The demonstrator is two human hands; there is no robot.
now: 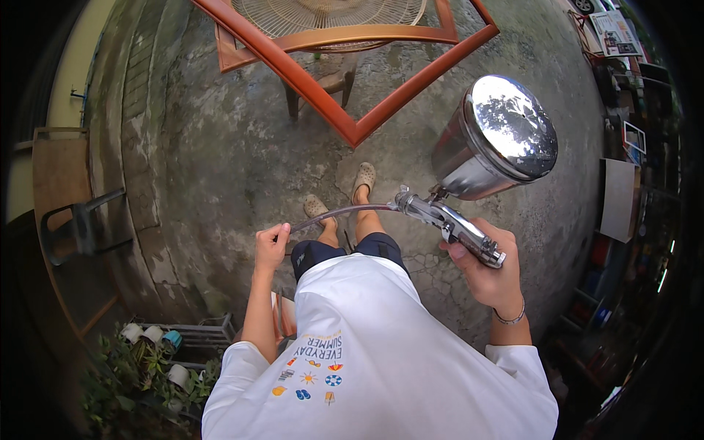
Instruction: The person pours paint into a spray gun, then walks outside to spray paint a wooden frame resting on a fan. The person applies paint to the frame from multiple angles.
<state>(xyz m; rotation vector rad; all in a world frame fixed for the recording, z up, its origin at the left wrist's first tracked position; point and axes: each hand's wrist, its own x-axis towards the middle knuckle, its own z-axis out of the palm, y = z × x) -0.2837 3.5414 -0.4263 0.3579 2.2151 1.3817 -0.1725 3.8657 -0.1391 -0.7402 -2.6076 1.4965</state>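
Observation:
My right hand [490,265] is wrapped round the handle of a silver spray gun [449,220], out to the right of my body. On top of the gun sits a shiny metal paint cup [506,132] with a domed lid, tilted to the right. A thin dark hose [337,212] runs from the gun across to the left. My left hand [272,247] pinches that hose near its visible end. Ahead of me, a reddish-brown frame [355,130] points one corner toward my feet.
Beyond the frame's corner are a woven rattan panel [330,15] and a small stool [323,92]. At left stands a dark plastic chair [84,227]. Potted plants [147,359] crowd the lower left. Cluttered shelves [594,286] line the right side. The concrete floor [220,139] is cracked.

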